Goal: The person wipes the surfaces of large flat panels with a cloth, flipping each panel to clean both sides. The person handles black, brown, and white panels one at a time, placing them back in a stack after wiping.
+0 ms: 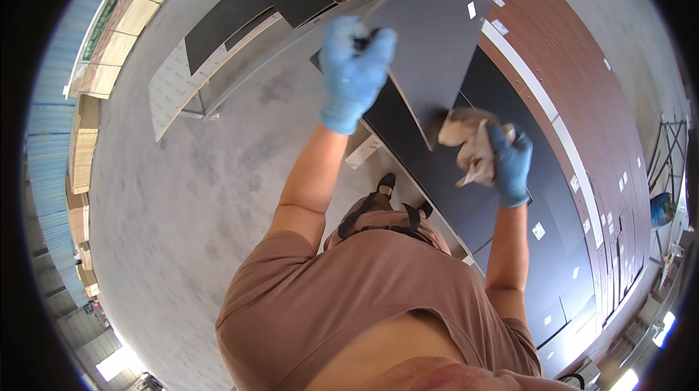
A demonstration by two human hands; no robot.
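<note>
A dark grey flat panel (435, 41) with a small white label stands raised and tilted ahead of me. My left hand (353, 78), in a blue glove, is closed at its left edge, the thumb lying toward the panel's face. A small dark patch shows between thumb and fingers, too unclear to name. My right hand (512, 165), also gloved in blue, grips a crumpled beige cloth (475, 154) close to the panel's lower corner. Cloth and hand are slightly blurred. Whether the cloth touches the panel I cannot tell. Below lies a stack of black panels (502, 202).
Reddish-brown panels (561, 63) with white labels lie along the right. More black sheets (226, 23) rest on a stand at the upper left. Bundled boards (120, 34) line the blue wall at far left. Grey floor (189, 209) spreads to my left.
</note>
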